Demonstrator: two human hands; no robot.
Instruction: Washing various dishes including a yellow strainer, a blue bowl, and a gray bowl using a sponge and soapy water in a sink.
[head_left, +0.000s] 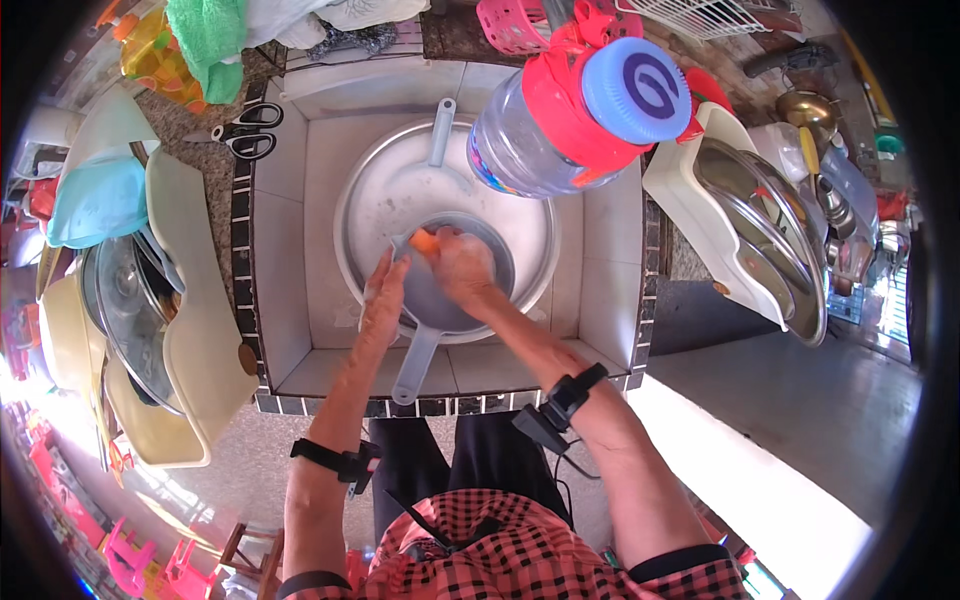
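Note:
A grey plastic strainer or scoop (450, 307) with a long handle is tilted over a round metal basin (546, 277) of soapy water. My left hand (384, 296) grips its left rim. Inside its bowl, my right hand (461, 266) is closed on an orange sponge or cloth (425, 243), with suds on the fingers. Another grey handle (442, 133) rises from the suds at the basin's back; its bowl lies mostly under the foam.
A tiled sink (281, 277) surrounds the basin. A clear plastic bottle with a blue cap (536, 127) overhangs its back right. Black-handled scissors (251, 132) lie at the back left. Racks with metal lids stand left (187, 315) and right (675, 180).

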